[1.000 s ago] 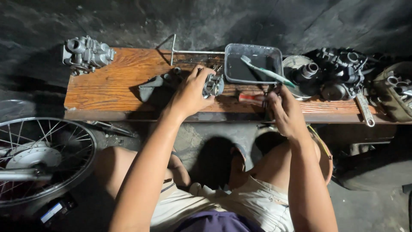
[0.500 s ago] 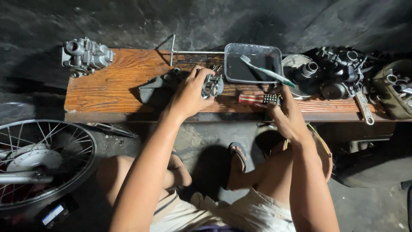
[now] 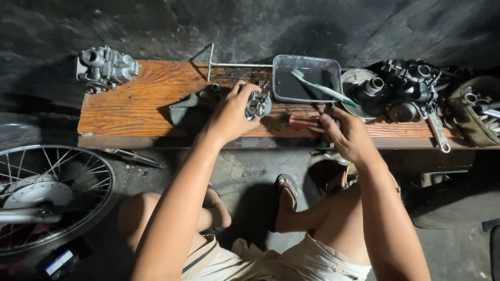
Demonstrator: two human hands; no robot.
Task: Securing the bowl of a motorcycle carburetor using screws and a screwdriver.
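Grey cast-metal carburettor (image 3: 258, 104) gripped by left hand (image 3: 232, 112), grainy wooden bench (image 3: 140, 109)

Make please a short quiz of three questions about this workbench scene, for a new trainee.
1. True or false: the left hand holds a small metal carburetor part on the wooden bench.
2. What lies in the clear plastic tray? A) a toothbrush B) a hammer C) a wheel
3. Fill in: the right hand is at a screwdriver with a ___ handle.

Key: 1. True. 2. A, the toothbrush leans over the dark liquid. 3. Red.
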